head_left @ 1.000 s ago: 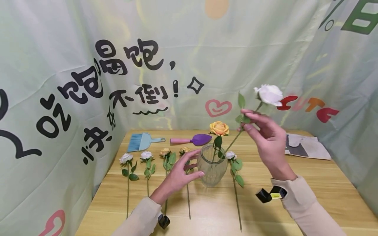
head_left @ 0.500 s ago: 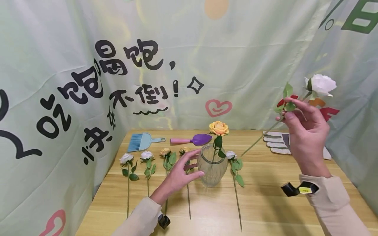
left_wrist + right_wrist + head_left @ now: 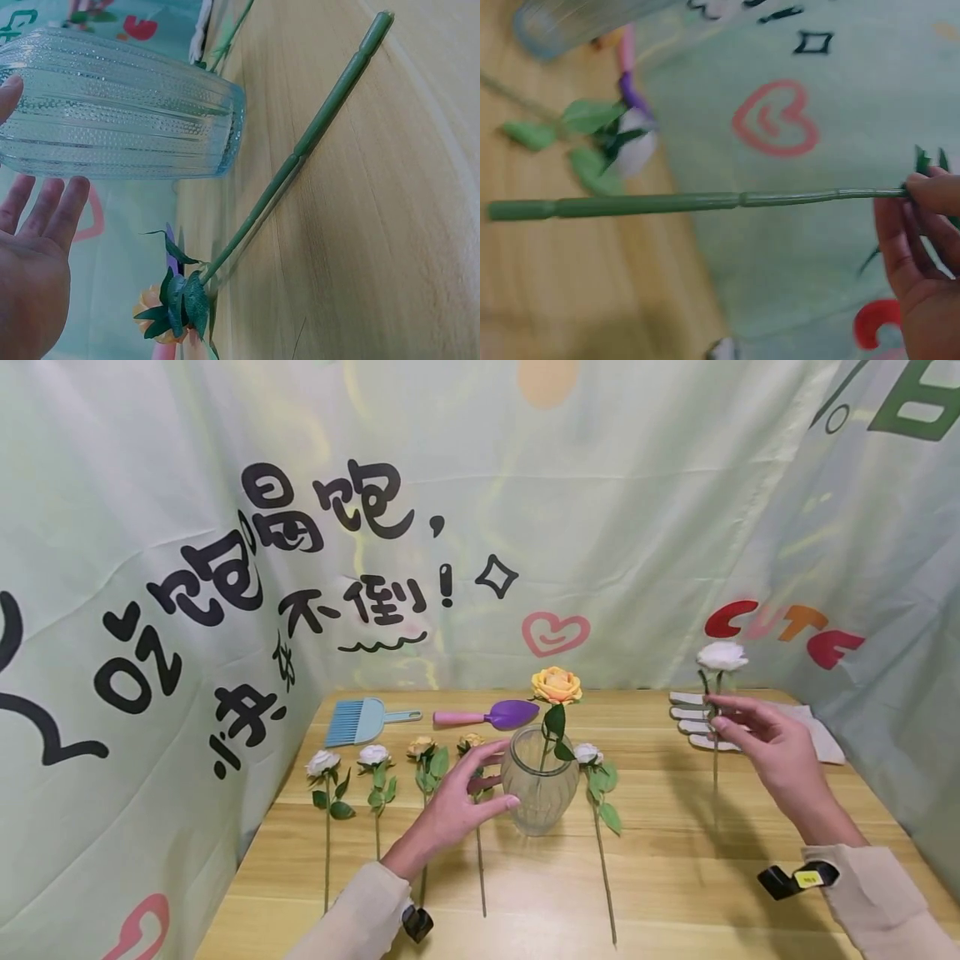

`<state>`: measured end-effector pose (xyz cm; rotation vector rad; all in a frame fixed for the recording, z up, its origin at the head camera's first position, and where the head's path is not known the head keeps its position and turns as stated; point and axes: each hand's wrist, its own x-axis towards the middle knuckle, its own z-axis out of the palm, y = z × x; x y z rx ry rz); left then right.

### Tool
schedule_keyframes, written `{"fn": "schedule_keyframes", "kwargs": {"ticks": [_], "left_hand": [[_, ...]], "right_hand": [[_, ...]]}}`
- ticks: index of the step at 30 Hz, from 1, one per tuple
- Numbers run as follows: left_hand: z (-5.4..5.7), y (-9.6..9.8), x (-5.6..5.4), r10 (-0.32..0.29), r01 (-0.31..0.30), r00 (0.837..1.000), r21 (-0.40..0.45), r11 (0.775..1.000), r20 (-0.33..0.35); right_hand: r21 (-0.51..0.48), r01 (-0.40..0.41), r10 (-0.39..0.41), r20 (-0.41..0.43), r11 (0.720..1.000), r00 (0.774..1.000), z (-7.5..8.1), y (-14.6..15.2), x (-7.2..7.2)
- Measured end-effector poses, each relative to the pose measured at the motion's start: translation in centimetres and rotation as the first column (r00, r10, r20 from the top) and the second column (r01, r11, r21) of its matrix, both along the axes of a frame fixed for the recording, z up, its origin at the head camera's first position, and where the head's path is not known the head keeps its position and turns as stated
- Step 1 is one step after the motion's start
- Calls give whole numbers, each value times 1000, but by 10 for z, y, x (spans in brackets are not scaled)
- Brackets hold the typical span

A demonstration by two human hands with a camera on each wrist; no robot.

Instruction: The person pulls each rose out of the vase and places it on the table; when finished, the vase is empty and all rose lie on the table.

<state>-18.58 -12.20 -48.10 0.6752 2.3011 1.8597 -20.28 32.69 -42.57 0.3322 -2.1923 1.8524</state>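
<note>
My right hand [image 3: 780,752] pinches an artificial white rose [image 3: 722,656] by its stem, just below the bloom, above the right part of the table. In the right wrist view its green stem [image 3: 645,204] stretches away from the fingers. A ribbed clear glass vase [image 3: 542,806] stands upright mid-table with one orange rose [image 3: 557,685] in it. My left hand [image 3: 453,806] lies along the vase's left side, fingers fairly straight and thumb at the front. In the left wrist view its fingertips meet the glass; how firmly they press cannot be told.
Left of the vase lie two white roses [image 3: 322,763] and two orange roses [image 3: 421,747]; another white rose [image 3: 588,754] lies to its right. Behind are a blue dustpan with brush [image 3: 360,721], a purple trowel [image 3: 512,715] and gloves [image 3: 817,735]. A printed curtain [image 3: 450,460] surrounds the table.
My right hand has carried the white rose rightward from beside the vase, then lowered it. The stem has swung from slanting to nearly upright. My left hand has stayed at the vase.
</note>
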Motion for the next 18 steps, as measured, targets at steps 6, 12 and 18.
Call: {"fn": "schedule_keyframes", "kwargs": {"ticks": [6,12,18], "left_hand": [[0,0,0,-2,2,1000,2,1000,-2],[-1,0,0,-1,1,1000,-1,1000,3],[0,1,1,3,-3,1000,-3,1000,11]], "right_hand": [[282,-36,10,94,959,996,-31,8,1],[317,-84,25,186,945,982,-58,2,4],[279,-137,62,263,951,963,-82,-9,8]]}}
